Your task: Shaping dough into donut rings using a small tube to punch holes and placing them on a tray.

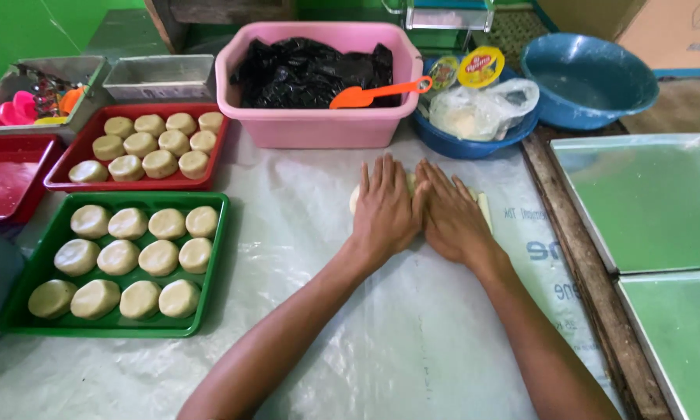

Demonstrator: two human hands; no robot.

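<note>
At frame centre, left hand (385,210) and right hand (452,216) lie side by side, fingers flat and nearly together, pressing the pale dough (484,208) onto the counter (303,233) to flatten it.

A pale dough piece (482,207) lies flattened on the plastic-covered table, mostly hidden.

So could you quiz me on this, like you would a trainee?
1. True or false: both hands lie flat on one piece of dough.
2. Which tray holds eleven dough rounds: A red, B green?
3. What lies across the pink tub?

Key: 1 true. 2 B, since the red tray holds ten. 3 An orange scoop, resting on a black bag.
</note>
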